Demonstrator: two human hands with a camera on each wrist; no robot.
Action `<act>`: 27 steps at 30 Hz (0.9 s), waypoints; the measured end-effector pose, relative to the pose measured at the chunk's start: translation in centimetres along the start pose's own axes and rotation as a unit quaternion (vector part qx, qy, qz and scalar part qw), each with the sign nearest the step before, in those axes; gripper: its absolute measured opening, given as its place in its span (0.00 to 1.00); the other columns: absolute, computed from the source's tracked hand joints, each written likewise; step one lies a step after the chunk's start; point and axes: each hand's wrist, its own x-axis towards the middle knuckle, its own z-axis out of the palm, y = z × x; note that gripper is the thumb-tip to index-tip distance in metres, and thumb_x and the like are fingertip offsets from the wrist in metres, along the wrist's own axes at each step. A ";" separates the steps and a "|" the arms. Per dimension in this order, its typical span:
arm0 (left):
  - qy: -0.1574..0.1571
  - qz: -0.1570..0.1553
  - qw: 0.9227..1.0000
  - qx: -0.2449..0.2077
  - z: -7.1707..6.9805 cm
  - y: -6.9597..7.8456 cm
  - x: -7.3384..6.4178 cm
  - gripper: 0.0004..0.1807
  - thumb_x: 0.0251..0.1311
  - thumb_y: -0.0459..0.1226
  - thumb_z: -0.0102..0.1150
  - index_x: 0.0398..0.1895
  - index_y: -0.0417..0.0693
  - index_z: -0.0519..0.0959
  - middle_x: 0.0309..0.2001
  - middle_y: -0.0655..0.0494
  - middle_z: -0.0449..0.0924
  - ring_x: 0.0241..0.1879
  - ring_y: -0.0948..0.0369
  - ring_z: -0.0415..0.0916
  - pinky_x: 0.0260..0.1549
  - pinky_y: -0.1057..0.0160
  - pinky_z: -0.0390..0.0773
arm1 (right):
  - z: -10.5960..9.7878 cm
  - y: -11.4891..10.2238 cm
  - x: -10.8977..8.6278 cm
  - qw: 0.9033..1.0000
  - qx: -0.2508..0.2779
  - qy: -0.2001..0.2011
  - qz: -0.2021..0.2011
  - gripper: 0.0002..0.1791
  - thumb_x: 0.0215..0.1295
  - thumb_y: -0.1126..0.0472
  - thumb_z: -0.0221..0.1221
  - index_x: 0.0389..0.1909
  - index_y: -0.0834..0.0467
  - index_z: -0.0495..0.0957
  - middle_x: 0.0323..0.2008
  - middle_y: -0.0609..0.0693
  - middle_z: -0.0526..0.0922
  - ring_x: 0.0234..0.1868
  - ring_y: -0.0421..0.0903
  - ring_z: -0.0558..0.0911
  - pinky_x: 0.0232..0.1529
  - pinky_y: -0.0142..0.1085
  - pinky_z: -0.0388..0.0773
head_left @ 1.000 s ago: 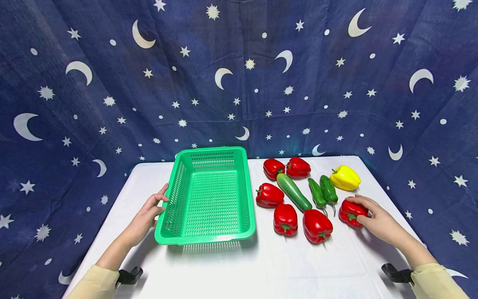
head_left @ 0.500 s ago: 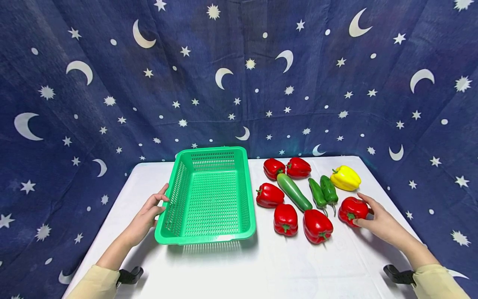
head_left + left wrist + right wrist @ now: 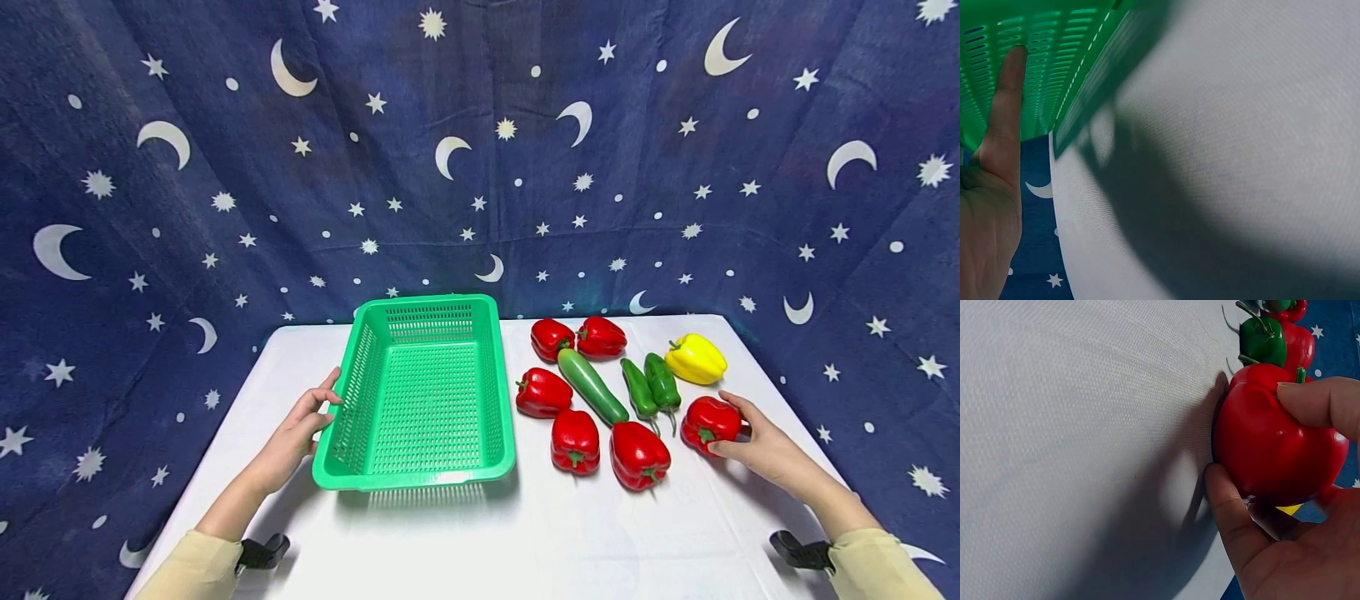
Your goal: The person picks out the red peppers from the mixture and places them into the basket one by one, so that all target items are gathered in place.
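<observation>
A green plastic basket [image 3: 431,392] with slotted walls sits on the left half of the table. My left hand [image 3: 291,429] grips its left rim; in the left wrist view one finger lies along the outer wall of the basket [image 3: 1054,69]. On the right, my right hand [image 3: 761,442] holds a red bell pepper [image 3: 709,421] from its right side. Close up in the right wrist view, the thumb presses near the stem of the red bell pepper [image 3: 1272,437] while the fingers curl under its near side. The pepper rests on the white cloth.
Left of the held pepper lie two dark green peppers [image 3: 662,382], a zucchini [image 3: 592,386] and several other red bell peppers [image 3: 639,454]. Behind it is a yellow bell pepper [image 3: 696,358]. A starry blue curtain [image 3: 480,167] hangs behind the white-covered table [image 3: 525,542].
My right hand has slid from over the top of the red bell pepper to its right side, the thumb moving lower. The left hand and basket keep their place.
</observation>
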 end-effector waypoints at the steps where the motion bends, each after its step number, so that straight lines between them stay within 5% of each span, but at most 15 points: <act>1: 0.000 -0.001 1.000 0.000 0.0 0.0 0.0 0.12 0.76 0.33 0.39 0.58 0.39 0.62 0.84 0.61 0.35 0.75 0.37 0.46 0.35 0.52 0.80 | 0.0 0.0 0.0 1.000 0.000 -0.001 0.000 0.53 0.64 0.58 0.65 0.78 0.70 0.41 0.68 0.80 0.56 0.63 0.78 0.64 0.57 0.72 0.63; 11: 0.001 0.000 1.000 0.005 -0.1 -0.1 0.0 0.13 0.76 0.34 0.39 0.58 0.40 0.62 0.84 0.61 0.36 0.71 0.43 0.58 0.34 0.52 0.80 | 0.1 0.2 -0.1 1.000 0.001 -0.004 0.001 0.50 0.65 0.56 0.65 0.77 0.68 0.45 0.66 0.79 0.60 0.62 0.76 0.66 0.52 0.63 0.70; 22: -0.002 0.003 1.000 -0.011 0.1 0.1 0.0 0.12 0.76 0.33 0.38 0.58 0.39 0.62 0.84 0.60 0.35 0.78 0.42 0.36 0.35 0.53 0.79 | 0.2 0.3 -0.1 1.000 0.002 0.001 0.001 0.50 0.66 0.55 0.65 0.77 0.69 0.46 0.65 0.79 0.61 0.62 0.75 0.67 0.53 0.65 0.69; 27: -0.001 0.002 1.000 -0.012 0.2 0.1 -0.1 0.12 0.76 0.33 0.38 0.58 0.40 0.62 0.84 0.60 0.35 0.76 0.46 0.47 0.34 0.53 0.80 | 0.2 0.2 -0.2 1.000 0.006 0.003 0.003 0.49 0.65 0.56 0.65 0.77 0.69 0.46 0.66 0.80 0.60 0.62 0.75 0.65 0.55 0.67 0.66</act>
